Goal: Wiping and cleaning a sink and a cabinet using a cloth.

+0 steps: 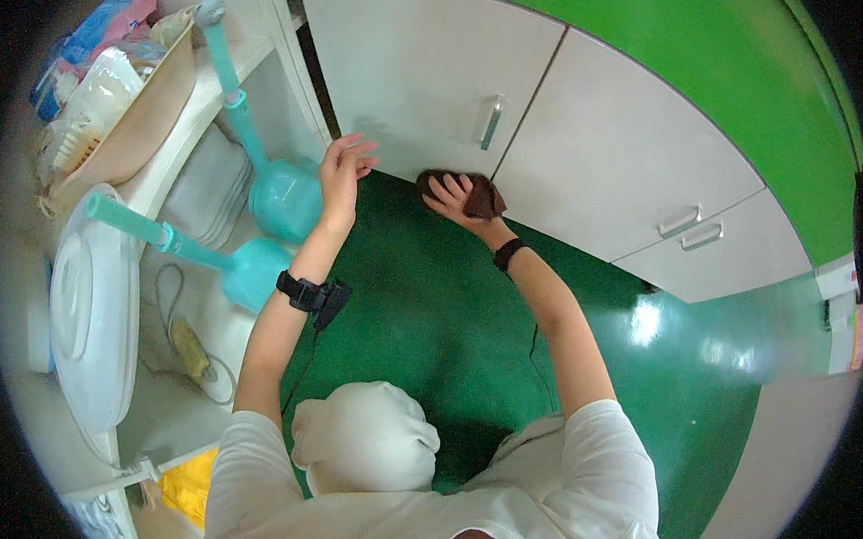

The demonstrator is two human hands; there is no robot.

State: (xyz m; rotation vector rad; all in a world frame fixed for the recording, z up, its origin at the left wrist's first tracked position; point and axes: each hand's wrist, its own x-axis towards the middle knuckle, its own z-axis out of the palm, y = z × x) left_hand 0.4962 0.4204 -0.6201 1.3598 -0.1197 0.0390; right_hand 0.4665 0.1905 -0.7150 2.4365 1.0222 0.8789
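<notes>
From my remote seat I watch both limbs reach forward, bare below the sleeves. The left forearm (310, 264) slants up and inward; the left hand (340, 182) is raised with nothing in its grasp, fingers (354, 151) loosely parted and bent rightward. The right forearm (551, 299) leans inward, and the right hand (464, 202) presses palm away from me, fingers spread and slightly curved.

brown cloth (486, 199) pt. hidden by R fingers (451, 186), yellow item (186, 487) pt. behind L sleeve (253, 471), green panel (690, 56) cropped @ top
</notes>
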